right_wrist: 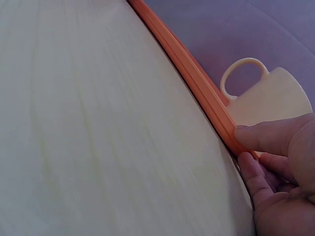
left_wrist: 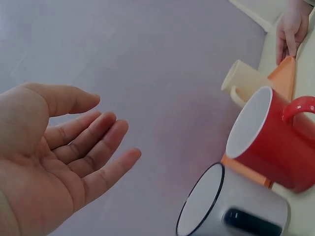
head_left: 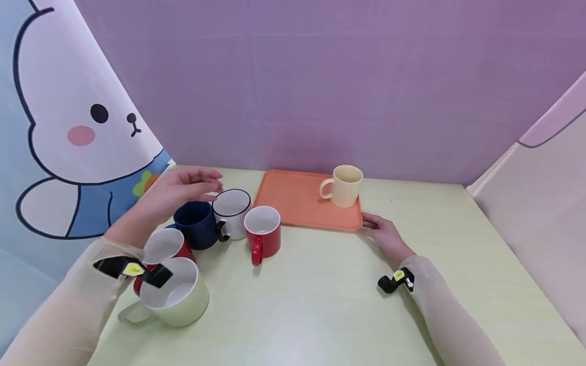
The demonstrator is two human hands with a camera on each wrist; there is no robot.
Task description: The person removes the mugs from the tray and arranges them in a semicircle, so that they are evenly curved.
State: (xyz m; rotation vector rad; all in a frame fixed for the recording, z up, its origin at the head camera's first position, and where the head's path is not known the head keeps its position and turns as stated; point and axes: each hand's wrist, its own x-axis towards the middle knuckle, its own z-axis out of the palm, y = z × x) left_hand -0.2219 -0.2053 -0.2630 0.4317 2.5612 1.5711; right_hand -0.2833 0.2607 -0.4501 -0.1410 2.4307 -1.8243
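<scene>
My left hand (head_left: 183,189) hovers above a dark blue mug (head_left: 198,230) and a white mug (head_left: 235,223) with a dark rim. In the left wrist view its fingers (left_wrist: 96,147) are loosely bent with nothing in them. My right hand (head_left: 385,236) is at the near right corner of an orange tray (head_left: 293,199). The right wrist view has the thumb (right_wrist: 266,136) on the tray's rim (right_wrist: 197,81) and fingertips tucked low against the corner, pinching it. A cream mug (head_left: 348,193) stands upright on the tray's right side, handle to the left.
A red mug (head_left: 270,241), white inside, stands in front of the tray, handle toward me. Nearer on the left are another red mug (head_left: 162,245) and a wide pale green mug (head_left: 189,310), partly under my left forearm. A purple backdrop (head_left: 320,91) rises behind the table (head_left: 311,305).
</scene>
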